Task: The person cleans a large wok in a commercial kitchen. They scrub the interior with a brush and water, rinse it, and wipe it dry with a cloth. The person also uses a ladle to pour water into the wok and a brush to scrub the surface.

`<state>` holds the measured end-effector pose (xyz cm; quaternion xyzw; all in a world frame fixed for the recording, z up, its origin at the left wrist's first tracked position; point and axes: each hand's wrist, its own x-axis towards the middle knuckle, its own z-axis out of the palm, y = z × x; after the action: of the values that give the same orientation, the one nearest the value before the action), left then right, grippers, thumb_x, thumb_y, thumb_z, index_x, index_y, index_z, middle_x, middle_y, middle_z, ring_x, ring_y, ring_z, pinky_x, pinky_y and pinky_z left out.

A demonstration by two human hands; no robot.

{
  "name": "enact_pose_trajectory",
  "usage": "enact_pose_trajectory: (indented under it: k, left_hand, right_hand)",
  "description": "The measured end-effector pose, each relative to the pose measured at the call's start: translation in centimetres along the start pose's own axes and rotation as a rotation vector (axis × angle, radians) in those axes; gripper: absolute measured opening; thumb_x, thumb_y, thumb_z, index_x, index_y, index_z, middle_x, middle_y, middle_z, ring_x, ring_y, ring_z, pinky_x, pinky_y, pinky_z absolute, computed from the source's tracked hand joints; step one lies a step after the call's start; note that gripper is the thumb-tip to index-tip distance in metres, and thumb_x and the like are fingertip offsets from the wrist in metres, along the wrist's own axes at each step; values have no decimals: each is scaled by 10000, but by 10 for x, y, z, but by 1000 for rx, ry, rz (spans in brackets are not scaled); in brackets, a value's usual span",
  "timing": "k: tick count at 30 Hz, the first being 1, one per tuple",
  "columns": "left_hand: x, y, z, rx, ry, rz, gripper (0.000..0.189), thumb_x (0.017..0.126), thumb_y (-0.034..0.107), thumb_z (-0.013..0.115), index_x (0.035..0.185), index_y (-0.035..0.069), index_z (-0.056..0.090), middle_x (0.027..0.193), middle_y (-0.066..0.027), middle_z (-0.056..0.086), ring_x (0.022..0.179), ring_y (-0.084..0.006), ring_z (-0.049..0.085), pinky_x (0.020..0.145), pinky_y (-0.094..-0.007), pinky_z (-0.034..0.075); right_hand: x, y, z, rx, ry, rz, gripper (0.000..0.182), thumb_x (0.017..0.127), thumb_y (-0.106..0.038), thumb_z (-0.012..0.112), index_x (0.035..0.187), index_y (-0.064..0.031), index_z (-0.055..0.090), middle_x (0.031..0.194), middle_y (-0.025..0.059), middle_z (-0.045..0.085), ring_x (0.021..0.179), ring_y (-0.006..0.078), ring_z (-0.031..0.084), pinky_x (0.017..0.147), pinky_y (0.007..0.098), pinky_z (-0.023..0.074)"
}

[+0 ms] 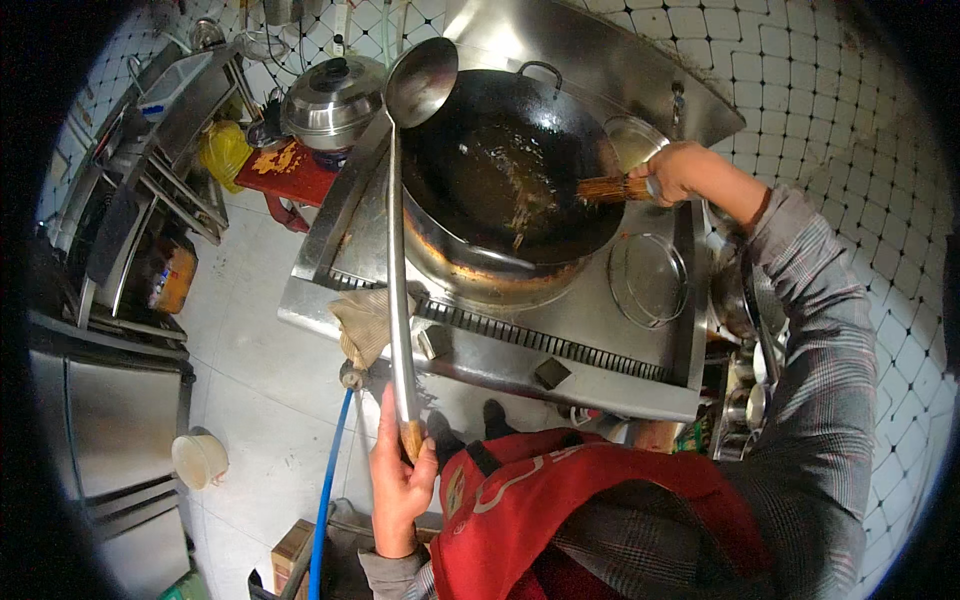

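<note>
A large dark wok (480, 172) with shallow brownish liquid at its bottom sits on the steel stove's burner ring. My right hand (675, 174) grips a bamboo wok brush (611, 189), its bristles over the wok's right side. A long-handled steel ladle (424, 82) stands in my left hand (403, 472), held by the wooden end of its handle, with the bowl up at the wok's upper left edge. Beside the ladle's handle, a striped tan cloth (364, 322) hangs over the stove's front edge.
A round wire ring (649, 281) lies on the stove, right of the wok. At left stand a lidded steel pot (334, 101) and a red board (289, 176) with yellowish crumbs. A blue hose (330, 487) runs down to the floor near a white bucket (199, 459).
</note>
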<state>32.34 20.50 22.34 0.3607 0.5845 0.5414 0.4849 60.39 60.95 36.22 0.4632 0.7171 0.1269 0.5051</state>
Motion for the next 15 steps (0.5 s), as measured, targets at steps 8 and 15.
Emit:
enact_pose_trajectory:
  k: [8, 15]
  left_hand:
    - [8, -5, -3, 91, -30, 8, 716, 750, -37, 519, 1414, 19, 257, 969, -76, 555, 804, -118, 502, 733, -230, 433]
    - [19, 5, 5, 0, -37, -44, 690, 759, -25, 503, 1405, 3, 263, 1023, -84, 565, 869, -128, 512, 794, -241, 426]
  right_hand:
    - [10, -7, 2, 30, 90, 117, 778, 702, -96, 637, 1365, -392, 357, 1099, 38, 628, 988, 272, 614, 773, 363, 496]
    - [15, 14, 17, 51, 141, 156, 784, 704, -136, 646, 1372, -399, 333, 1064, 83, 636, 956, 275, 623, 776, 354, 493]
